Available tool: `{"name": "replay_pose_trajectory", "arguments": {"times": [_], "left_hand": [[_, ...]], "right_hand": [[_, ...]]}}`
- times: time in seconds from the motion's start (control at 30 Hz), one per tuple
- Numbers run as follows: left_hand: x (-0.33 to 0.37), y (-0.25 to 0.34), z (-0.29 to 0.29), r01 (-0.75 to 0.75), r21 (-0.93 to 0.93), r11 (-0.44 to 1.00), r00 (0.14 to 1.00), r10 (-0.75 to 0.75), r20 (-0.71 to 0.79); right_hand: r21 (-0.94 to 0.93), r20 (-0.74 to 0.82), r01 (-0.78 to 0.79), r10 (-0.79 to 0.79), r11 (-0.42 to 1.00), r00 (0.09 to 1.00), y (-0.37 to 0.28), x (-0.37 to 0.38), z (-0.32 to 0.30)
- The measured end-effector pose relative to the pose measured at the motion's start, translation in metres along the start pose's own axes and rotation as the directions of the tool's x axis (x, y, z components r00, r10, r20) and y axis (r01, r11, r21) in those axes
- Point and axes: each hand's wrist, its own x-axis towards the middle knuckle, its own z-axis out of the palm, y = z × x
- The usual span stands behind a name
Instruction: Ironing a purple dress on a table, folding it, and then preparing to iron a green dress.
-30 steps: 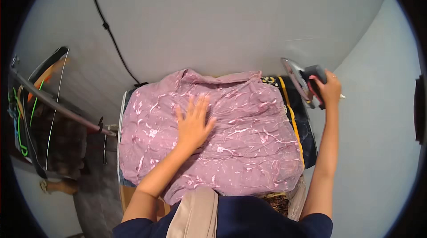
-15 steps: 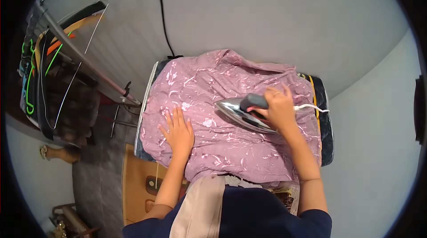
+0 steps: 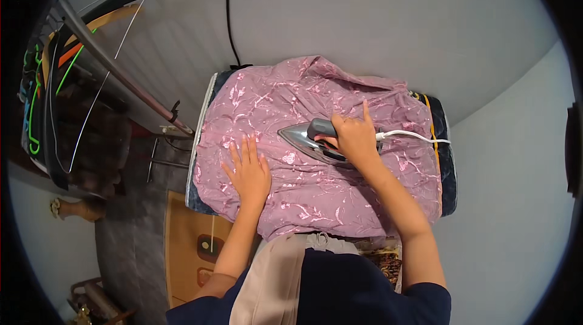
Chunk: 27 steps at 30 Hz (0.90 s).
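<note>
Where the iron (image 3: 303, 141) is, head view: while the right hand (image 3: 357, 136) holds its grey handle (image 3: 320, 127), the iron is near the middle of the pink embroidered cloth (image 3: 328, 194), tip pointing left; how firmly its plate presses cannot be told
Right hand: fingers clamped on the handle, one finger stretched out toward the grey wall (image 3: 376, 15)
Left hand (image 3: 249, 176): palm down on the left part of the cloth, fingers a little apart and gripping nothing, just beside the iron's tip
Cloth: spread over a dark pad (image 3: 448, 182) with a yellow stripe (image 3: 432, 124), hiding most of it, the near edge close to the person's body
Cloth, done: laid out, with the iron on it; the work in hand looks partway through, though which parts the iron has covered cannot be told
Cloth, left: the far edge is bunched into a fold and ripples cross the middle and right, so a good share seems unfinished
White cord (image 3: 413, 136): leads from the iron's back over the cloth to the pad's right edge
Hangers (image 3: 35, 124): on the left, beside a metal rail (image 3: 121, 79), well apart from both hands
</note>
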Motion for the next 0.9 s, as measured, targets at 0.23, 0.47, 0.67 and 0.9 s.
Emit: {"name": "replay_pose_trajectory", "arguments": {"times": [0.23, 0.47, 0.67, 0.9], "left_hand": [[-0.001, -0.002, 0.001, -0.005, -0.017, 1.0, 1.0, 0.005, -0.022], [0.0, -0.002, 0.002, -0.013, -0.003, 1.0, 0.999, 0.013, -0.036], [0.001, -0.001, 0.001, -0.015, -0.029, 0.999, 1.0, 0.014, -0.026], [-0.001, -0.003, 0.002, -0.017, -0.011, 1.0, 0.999, 0.016, -0.028]], "right_hand": [[0.015, 0.047, -0.05, 0.05, 0.999, 0.998, 0.035, -0.038, -0.011], [-0.003, -0.02, 0.007, -0.007, 1.0, 1.0, 0.032, -0.039, -0.011], [-0.067, -0.079, 0.13, -0.136, 0.989, 0.988, 0.02, -0.016, -0.011], [-0.033, -0.031, 0.148, -0.149, 0.988, 0.988, 0.032, -0.032, -0.008]]}}
